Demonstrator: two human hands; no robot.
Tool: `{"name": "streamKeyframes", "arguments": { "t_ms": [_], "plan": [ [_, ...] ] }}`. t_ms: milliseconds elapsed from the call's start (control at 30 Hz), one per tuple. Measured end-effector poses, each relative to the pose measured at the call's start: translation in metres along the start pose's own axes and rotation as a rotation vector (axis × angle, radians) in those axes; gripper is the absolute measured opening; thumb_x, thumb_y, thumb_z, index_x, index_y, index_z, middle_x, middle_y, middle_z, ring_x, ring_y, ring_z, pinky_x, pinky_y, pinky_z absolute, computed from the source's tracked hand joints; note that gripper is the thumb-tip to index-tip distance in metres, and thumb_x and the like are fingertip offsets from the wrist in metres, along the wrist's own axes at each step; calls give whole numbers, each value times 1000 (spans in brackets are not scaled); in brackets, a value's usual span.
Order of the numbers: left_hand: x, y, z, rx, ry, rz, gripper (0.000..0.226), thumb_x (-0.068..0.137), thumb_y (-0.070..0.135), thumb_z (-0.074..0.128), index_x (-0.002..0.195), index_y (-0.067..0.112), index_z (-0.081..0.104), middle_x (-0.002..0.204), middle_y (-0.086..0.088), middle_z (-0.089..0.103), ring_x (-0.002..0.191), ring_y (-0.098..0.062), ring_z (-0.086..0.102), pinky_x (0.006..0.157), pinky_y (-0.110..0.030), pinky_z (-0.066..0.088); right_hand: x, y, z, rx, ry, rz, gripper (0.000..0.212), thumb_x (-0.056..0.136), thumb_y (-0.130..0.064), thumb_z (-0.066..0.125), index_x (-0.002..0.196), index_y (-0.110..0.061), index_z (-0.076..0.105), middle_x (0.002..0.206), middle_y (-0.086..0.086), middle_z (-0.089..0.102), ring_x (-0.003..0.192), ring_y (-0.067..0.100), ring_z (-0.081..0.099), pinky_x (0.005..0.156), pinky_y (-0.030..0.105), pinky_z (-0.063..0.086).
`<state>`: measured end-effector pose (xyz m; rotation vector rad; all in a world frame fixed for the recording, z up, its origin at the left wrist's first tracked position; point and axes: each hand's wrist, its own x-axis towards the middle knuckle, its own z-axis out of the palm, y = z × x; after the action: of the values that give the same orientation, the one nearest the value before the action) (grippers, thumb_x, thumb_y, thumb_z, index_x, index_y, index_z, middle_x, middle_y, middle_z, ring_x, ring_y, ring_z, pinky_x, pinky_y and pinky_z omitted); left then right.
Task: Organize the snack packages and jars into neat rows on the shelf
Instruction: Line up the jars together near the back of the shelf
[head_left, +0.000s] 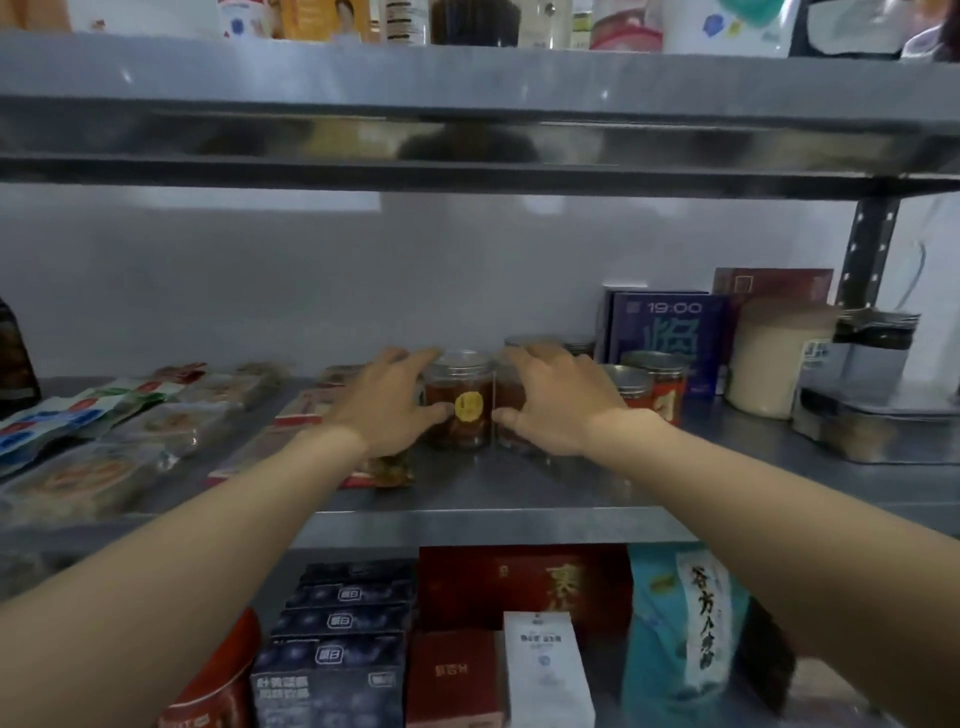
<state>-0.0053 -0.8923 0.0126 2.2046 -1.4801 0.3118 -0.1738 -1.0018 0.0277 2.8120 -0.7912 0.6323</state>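
Note:
Two clear jars of dark brown contents stand side by side in the middle of the metal shelf (467, 501). My left hand (387, 402) grips the left jar (460, 402), which has a yellow sticker and a silver lid. The right jar (506, 397) sits under my right hand (553, 400), which wraps it and hides most of it. Further jars with red labels (657, 384) stand just right of my right hand. Flat snack packages (156, 415) lie spread over the shelf's left half, and a red-edged one (301, 410) lies under my left wrist.
A blue box (670, 338), a dark red box (774, 286), a large cream jar (779, 358) and a metal container (872, 410) fill the shelf's right end by the upright post (867, 249). A shelf hangs close overhead. Boxes and a teal bag (680, 629) sit on the shelf below.

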Motion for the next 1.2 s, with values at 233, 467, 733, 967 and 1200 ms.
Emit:
{"name": "streamKeyframes", "arguments": {
  "t_ms": [233,467,733,967,1200],
  "plan": [
    [40,0,19,-67,0,-38,59,83,38,71,137,24,51,129,-9,57,123,-29,50,101,-33,40,25,35,11,67,-24,14,74,87,-50,63,149,-23,34,150,9,41,136,31,38,107,44,34],
    [61,-11,29,-124,33,-23,49,79,32,76,125,24,61,117,-9,62,105,-26,61,96,-36,48,42,45,15,210,-92,34,66,80,-53,71,132,-16,54,131,7,59,119,28,53,95,42,49],
    [83,-4,39,-126,55,-13,47,81,25,76,125,17,62,120,-15,58,108,-33,59,95,-34,45,44,52,19,249,-12,-17,56,77,-49,76,120,-17,61,124,3,62,117,23,51,95,39,46],
    [93,3,50,-140,63,4,44,85,25,71,127,19,59,120,-15,52,110,-34,55,98,-39,45,43,55,25,236,45,-40,55,75,-53,75,117,-21,61,122,1,60,117,22,49,92,35,45],
    [104,6,53,-135,46,16,43,85,25,71,126,17,59,117,-18,52,109,-35,53,92,-33,41,43,56,26,231,74,-50,54,75,-52,75,116,-19,62,117,1,60,114,21,49,85,31,41]
  ]
}}
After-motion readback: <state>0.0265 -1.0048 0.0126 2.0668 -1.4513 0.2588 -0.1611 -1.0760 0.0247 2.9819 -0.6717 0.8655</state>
